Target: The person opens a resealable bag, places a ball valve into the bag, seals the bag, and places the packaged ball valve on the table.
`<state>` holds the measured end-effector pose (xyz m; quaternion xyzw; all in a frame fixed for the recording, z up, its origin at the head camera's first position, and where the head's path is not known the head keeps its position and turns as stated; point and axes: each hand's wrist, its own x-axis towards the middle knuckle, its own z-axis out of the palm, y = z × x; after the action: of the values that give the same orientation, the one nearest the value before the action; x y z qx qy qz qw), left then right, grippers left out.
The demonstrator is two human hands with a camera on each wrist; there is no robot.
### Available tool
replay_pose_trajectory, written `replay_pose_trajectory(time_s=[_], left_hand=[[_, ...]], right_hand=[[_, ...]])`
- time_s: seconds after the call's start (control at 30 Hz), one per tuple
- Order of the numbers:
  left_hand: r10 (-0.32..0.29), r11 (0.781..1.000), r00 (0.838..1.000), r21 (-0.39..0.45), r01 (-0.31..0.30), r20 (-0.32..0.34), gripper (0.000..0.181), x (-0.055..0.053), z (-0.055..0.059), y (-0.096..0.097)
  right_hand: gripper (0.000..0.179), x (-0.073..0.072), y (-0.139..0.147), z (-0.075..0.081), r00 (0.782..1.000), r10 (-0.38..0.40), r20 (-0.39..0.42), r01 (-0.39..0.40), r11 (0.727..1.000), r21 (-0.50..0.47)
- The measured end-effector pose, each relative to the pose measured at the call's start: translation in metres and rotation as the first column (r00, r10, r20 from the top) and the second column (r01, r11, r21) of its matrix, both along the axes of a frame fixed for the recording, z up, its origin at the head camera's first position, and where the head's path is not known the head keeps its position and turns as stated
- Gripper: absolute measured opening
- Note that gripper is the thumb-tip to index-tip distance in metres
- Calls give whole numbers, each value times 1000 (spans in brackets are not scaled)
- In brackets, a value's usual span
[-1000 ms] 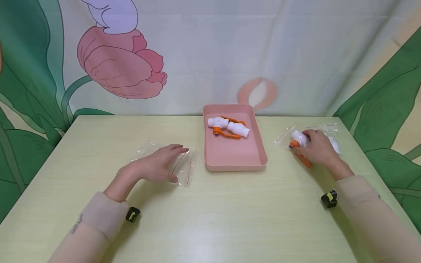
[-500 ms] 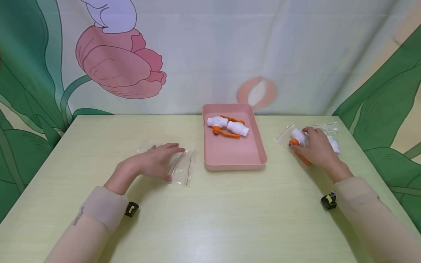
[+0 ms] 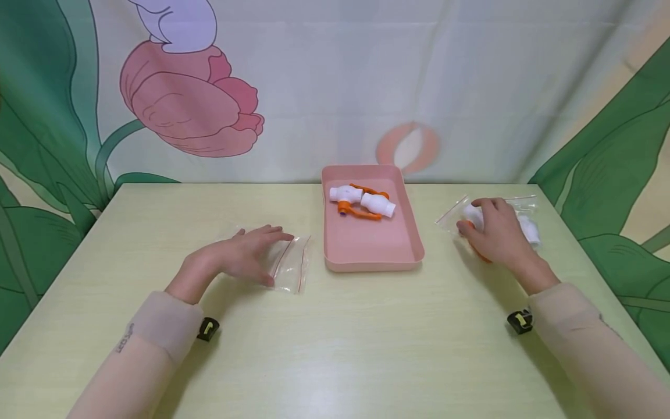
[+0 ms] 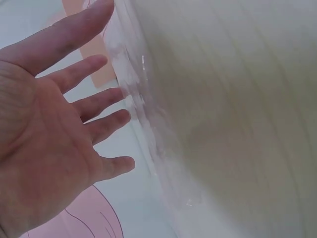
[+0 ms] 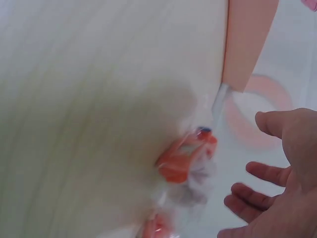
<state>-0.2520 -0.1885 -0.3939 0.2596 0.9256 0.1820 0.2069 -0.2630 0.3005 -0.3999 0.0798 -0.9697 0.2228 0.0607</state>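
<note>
My left hand (image 3: 246, 253) hovers with fingers spread over a clear zip-lock bag (image 3: 290, 267) on the table, left of the tray. In the left wrist view its fingertips are right at the edge of the crumpled plastic. On the right, my right hand (image 3: 499, 235) is above a bagged white ball valve (image 3: 473, 215) with an orange handle, partly hidden by the fingers. The right wrist view shows those fingers loosely bent, apart from the valve's orange part (image 5: 181, 161). A second bagged white valve (image 3: 528, 228) lies just beyond the hand.
A pink tray (image 3: 374, 250) stands at the back middle of the table (image 3: 335, 337). Inside it lie two unbagged white valves, one at left (image 3: 345, 195) and one at right (image 3: 378, 205), with orange handles. A printed curtain (image 3: 324, 87) hangs behind the table.
My right hand has shifted slightly left, its fingers now covering more of the nearer bagged valve. The left hand has drawn back a little to the left. The tray's contents stay put.
</note>
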Motion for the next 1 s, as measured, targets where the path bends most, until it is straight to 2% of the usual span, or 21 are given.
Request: replay_pose_trajectory(time_s=[0.3,0.47,0.73,1.0], left_hand=[[-4,1000,1000,-21,3,-28,88,-3,-4,0],[27,999,999,-25,-27,-35,89,-3,-5,1],[24,997,999,-77,-26,-27,104,-1,-2,-1],[29,997,997,-69,-34,-70,97,0,-2,-1]], right_hand=[[59,7,-19,12,1000,25,7,-25,1000,-2],[61,14,-31,21,998,66,-5,-66,997,-25],[60,23,-46,29,994,103,-39,-102,995,9],[58,26,-51,29,992,119,-45,-118,993,26]])
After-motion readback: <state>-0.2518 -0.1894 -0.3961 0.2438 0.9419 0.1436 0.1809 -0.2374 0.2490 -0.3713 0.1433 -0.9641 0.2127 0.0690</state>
